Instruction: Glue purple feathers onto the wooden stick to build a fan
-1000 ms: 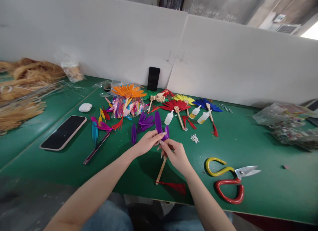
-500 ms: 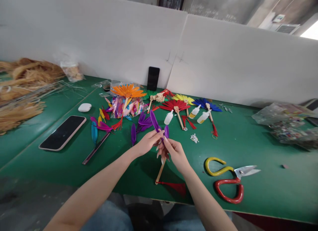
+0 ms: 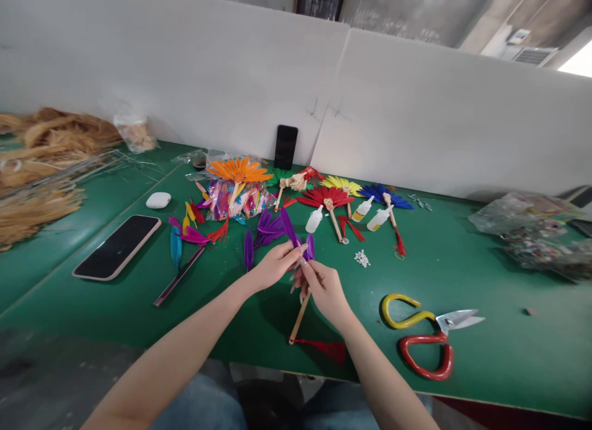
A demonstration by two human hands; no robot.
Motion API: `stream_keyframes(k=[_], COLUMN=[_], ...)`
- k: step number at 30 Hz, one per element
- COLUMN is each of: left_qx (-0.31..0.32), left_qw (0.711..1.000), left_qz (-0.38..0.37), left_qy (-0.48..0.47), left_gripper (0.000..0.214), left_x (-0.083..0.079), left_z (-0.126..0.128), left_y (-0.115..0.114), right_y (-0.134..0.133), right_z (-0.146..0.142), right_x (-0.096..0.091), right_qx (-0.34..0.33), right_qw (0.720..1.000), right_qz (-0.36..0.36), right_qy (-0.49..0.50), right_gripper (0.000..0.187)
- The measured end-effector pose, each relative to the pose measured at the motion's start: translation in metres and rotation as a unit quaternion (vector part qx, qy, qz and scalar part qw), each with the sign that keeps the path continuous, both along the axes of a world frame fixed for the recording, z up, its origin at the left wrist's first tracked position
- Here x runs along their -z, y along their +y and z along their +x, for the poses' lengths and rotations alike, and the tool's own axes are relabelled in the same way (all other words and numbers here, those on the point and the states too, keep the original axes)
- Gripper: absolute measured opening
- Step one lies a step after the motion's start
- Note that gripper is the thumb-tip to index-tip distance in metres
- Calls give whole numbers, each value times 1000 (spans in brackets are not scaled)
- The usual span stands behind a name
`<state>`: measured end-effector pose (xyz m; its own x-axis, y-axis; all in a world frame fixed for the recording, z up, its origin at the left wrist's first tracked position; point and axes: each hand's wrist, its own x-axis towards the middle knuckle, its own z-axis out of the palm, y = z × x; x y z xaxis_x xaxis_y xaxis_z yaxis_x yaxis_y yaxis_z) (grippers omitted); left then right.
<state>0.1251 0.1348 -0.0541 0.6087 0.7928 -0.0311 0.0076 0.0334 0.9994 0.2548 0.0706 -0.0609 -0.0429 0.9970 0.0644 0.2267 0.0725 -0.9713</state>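
Observation:
My left hand (image 3: 280, 263) and my right hand (image 3: 326, 289) meet in front of me, fingers closed around the head of a small feather fan. A long purple feather (image 3: 290, 227) rises from my left fingertips. Beside it a shorter purple feather (image 3: 310, 245) stands above my right thumb and fingers. The fan's wooden handle (image 3: 300, 318) slants down below my hands, with a red tassel (image 3: 326, 350) lying at its lower end. My fingers hide where the feathers join the handle. Loose purple feathers (image 3: 268, 229) lie just beyond my left hand.
Scissors (image 3: 439, 324) lie on the right, near small white beads (image 3: 362, 258) and glue bottles (image 3: 363, 208). Finished fans, including a red one (image 3: 325, 197) and an orange one (image 3: 238, 169), lie behind. A phone (image 3: 117, 247), tweezers (image 3: 179, 276) and coloured feathers (image 3: 187, 231) are left.
My right hand has shifted slightly, its fingers closing nearer to the base of the feathers. The long purple feather leans a little lower. The things on the table have stayed put.

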Motion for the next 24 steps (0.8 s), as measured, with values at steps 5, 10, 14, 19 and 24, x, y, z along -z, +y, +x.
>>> stream_keyframes(k=[5,10,14,19,24], left_qx=[-20,-54,-46,-7,2], left_qw=[999,994,991,990,989], left_qz=[-32,-54,-73,-95,-122], left_qy=[-20,-72,-106,-108,-79], left_gripper=[34,32,30,28,35], left_x=[-2,-4,-1,2,-3], left_z=[2,1,1,3,7], left_y=[-2,1,5,5,-1], right_y=[0,1,-9,-38,-55], right_z=[-1,0,16,50,67], right_x=[1,-6,-18,-11,9], right_qx=[-10,-1,50,76,114], right_qw=[999,999,998,952,902], right_qz=[-14,-15,17,23,32], right_qy=[44,46,-37,-296,-414], right_gripper=[36,30,27,37,28])
